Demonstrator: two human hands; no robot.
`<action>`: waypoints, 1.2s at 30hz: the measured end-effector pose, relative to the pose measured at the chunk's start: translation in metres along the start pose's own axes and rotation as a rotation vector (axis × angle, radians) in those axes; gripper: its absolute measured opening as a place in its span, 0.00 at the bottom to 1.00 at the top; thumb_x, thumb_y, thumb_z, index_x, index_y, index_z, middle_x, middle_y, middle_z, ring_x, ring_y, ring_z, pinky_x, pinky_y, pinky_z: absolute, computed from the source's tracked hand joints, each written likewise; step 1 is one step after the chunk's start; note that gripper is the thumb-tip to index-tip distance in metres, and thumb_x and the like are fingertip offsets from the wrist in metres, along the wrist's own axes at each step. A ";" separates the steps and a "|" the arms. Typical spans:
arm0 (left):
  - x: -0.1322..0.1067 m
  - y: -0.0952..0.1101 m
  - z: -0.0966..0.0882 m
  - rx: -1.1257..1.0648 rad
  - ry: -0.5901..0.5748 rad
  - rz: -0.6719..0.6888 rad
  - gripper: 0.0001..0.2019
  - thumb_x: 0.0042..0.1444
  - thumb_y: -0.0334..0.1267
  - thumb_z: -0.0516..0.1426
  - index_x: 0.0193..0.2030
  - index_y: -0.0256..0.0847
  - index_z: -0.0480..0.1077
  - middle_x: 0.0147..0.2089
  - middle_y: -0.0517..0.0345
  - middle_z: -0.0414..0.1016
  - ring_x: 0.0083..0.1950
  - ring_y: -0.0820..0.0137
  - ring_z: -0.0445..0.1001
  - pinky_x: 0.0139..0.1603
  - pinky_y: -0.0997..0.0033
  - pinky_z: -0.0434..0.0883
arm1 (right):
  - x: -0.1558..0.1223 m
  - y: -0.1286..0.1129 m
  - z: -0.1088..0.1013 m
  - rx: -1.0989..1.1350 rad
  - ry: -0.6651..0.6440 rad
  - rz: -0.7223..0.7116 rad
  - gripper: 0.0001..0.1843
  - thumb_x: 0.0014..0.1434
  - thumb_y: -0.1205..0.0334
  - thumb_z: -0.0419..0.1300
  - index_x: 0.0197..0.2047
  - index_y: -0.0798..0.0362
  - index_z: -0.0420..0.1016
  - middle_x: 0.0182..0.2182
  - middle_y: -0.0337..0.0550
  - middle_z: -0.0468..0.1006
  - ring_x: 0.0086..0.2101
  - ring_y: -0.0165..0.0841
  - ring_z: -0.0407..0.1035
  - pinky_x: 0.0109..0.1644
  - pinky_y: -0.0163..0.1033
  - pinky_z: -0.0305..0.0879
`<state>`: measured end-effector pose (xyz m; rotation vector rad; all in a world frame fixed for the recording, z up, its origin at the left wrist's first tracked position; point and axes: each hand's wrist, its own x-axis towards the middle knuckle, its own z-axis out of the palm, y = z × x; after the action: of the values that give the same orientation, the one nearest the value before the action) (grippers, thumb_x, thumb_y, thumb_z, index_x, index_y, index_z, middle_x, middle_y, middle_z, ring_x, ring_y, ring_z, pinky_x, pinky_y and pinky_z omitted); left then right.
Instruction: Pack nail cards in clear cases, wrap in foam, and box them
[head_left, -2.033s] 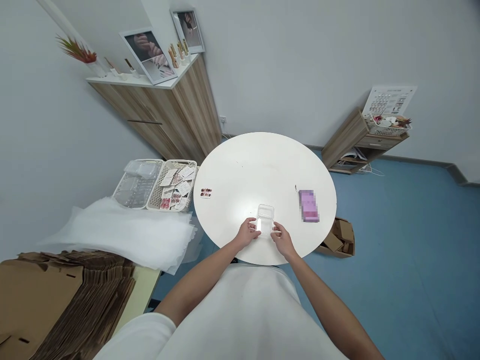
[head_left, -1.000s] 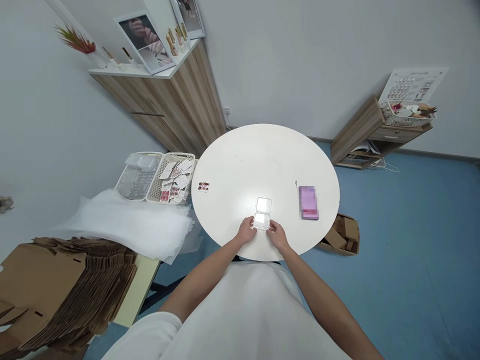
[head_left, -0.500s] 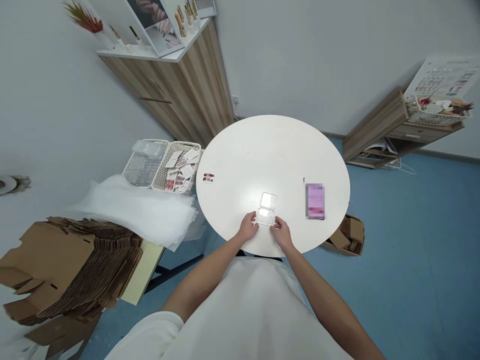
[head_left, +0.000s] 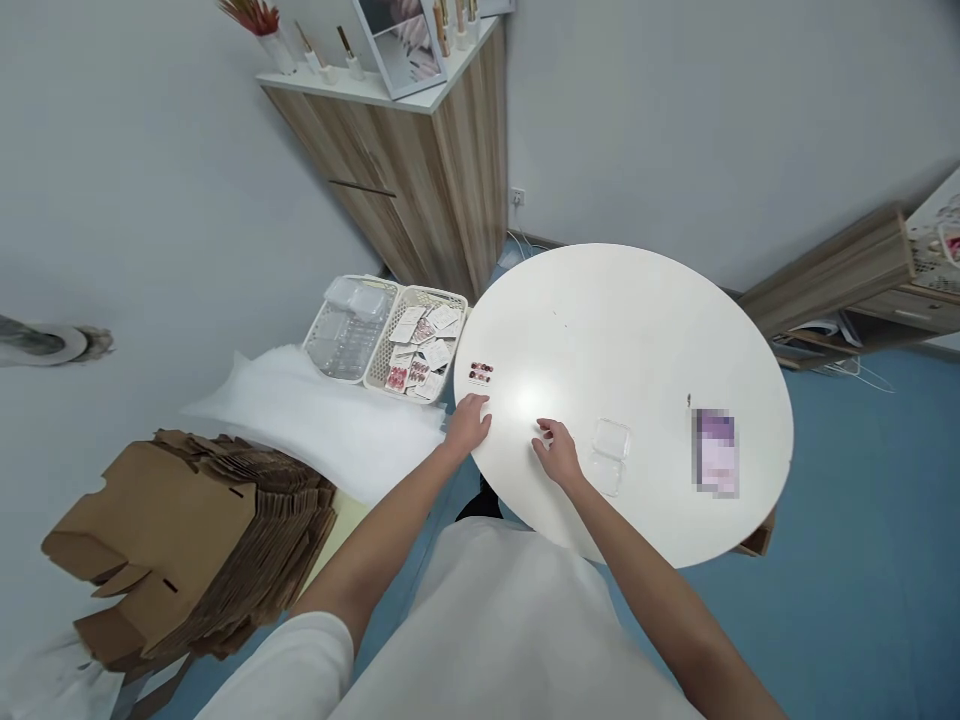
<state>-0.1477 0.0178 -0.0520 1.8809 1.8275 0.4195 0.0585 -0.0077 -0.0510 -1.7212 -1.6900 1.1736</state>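
Note:
My left hand is open at the left edge of the round white table. Just beyond its fingertips lies a small card with two rows of dark red and pink pieces that look like false nails. My right hand hovers over the table with fingers apart and nothing in them. To its right, a clear plastic case lies unfolded, lid and base flat on the tabletop. Neither hand touches the case.
Left of the table stand a white basket of nail cards and another basket of clear cases. White foam sheets and stacked flat cardboard boxes lie nearer. A blurred purple item is at the table's right.
Both hands have left the clear case and moved left, the left one close to the nail card. The case stays open on the table. My view has turned left.

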 end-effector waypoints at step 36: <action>0.084 -0.040 -0.031 0.213 -0.337 -0.019 0.23 0.52 0.27 0.49 0.54 0.43 0.49 0.48 0.50 0.62 0.43 0.67 0.69 0.36 0.72 0.65 | 0.111 -0.053 0.087 -0.302 0.050 -0.030 0.31 0.49 0.69 0.52 0.57 0.52 0.51 0.46 0.47 0.66 0.45 0.39 0.60 0.47 0.45 0.57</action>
<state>-0.1927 0.1048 -0.0564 1.9299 1.7114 -0.1017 -0.0549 0.0861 -0.0831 -1.8735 -1.9344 0.8887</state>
